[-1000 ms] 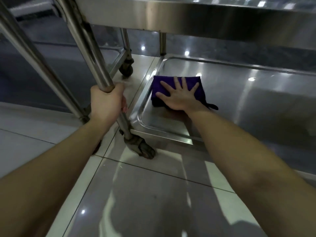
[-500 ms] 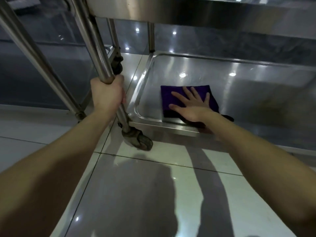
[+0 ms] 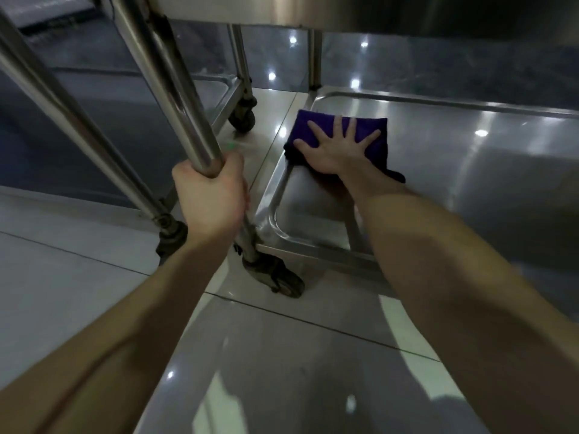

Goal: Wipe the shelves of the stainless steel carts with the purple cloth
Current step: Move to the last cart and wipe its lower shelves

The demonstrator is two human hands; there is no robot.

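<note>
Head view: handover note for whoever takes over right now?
Left hand grips the cart's near post.
Right hand lies flat, fingers spread, pressing the cloth onto the bottom shelf, by its left edge, toward the back.
Done: cannot tell which areas are wiped.
Left: likely the bottom shelf's wide right part, the upper shelf, and the second cart to the left.

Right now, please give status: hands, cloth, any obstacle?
Left hand grips cart post. Right hand flat, fingers spread, on purple cloth, bottom shelf, far left corner. Shelf rim beside cloth.
</note>
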